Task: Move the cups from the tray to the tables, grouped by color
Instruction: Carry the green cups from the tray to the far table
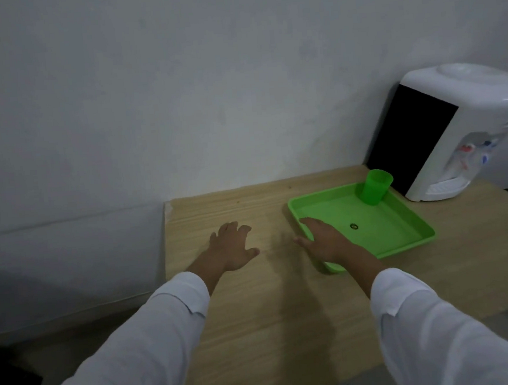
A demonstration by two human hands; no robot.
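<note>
Likely the last pickup: green cup (375,187) upright in the far right corner of the green tray (417,240), empty left hand (232,245) spread over the wooden table (255,307), right hand (323,241) straight-fingered and empty at the near left rim, needing a far-right reach.

Long white sleeves on both arms, plain loose cloth, softly creased. Cuff of left sleeve (143,347) has a small slit at the hem; right sleeve (440,329) likewise. Both left hand (231,248) and right hand (323,241) bare.
</note>
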